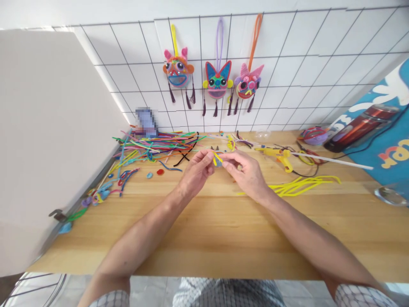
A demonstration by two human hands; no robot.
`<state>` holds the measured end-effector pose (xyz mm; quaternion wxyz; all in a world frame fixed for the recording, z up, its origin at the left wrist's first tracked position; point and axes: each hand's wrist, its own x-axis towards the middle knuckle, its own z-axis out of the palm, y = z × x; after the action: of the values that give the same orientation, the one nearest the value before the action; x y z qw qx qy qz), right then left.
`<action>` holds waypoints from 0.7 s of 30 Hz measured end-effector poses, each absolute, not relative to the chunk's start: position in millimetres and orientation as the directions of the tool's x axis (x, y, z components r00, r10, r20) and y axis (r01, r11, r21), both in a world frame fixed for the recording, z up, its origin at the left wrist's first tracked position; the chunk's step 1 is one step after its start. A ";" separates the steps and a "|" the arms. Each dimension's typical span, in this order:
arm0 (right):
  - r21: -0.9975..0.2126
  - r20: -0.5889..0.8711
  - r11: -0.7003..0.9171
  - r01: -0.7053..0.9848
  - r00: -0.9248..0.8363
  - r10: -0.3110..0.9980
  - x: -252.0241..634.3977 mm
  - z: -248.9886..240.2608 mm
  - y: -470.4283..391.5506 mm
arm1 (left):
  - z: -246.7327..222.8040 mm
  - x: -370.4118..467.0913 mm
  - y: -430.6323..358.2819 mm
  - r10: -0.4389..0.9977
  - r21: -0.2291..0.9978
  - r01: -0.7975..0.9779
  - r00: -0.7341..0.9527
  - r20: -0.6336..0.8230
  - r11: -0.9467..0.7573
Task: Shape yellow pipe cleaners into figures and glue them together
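Over the middle of the table, both my hands meet at a short bent yellow pipe cleaner (217, 159). My left hand (197, 169) pinches its left side between thumb and fingertips. From the other side, my right hand (247, 172) closes thumb and forefinger on it. A small bluish-grey patch shows just behind the yellow piece, and two dark tips stick up beyond it; what they belong to is hidden. Long yellow pipe cleaners (300, 186) lie on the table to the right of my right hand.
Mixed pipe cleaners (159, 145) are heaped at the back left. A yellow glue gun (283, 157) with a white stick, scissors (306, 157) and a red thermos (361, 128) are at the right. Three decorated masks (218, 83) hang on the wall grid. A white panel (57, 140) borders the left.
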<state>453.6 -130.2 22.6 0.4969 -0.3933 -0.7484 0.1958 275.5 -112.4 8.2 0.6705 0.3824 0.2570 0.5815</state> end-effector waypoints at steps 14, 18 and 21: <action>-0.326 0.701 0.698 0.638 -0.332 0.631 482.4 17.8 -105.0 | 6.6 274.3 -114.3 0.979 0.963 -0.253 0.154 0.132 -0.090; -0.132 0.714 0.691 0.710 -0.415 0.563 485.3 22.7 -105.9 | 1.8 275.0 -112.7 0.969 0.973 -0.224 0.219 0.110 -0.060; -0.091 0.701 0.699 0.710 -0.453 0.551 483.3 25.3 -107.6 | 0.4 276.2 -113.1 0.962 0.972 -0.235 0.262 0.083 -0.019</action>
<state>483.3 -107.6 25.3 0.3667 -0.3727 -0.8455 -0.1080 276.2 -113.1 0.4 0.6048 0.5149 0.3528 0.4946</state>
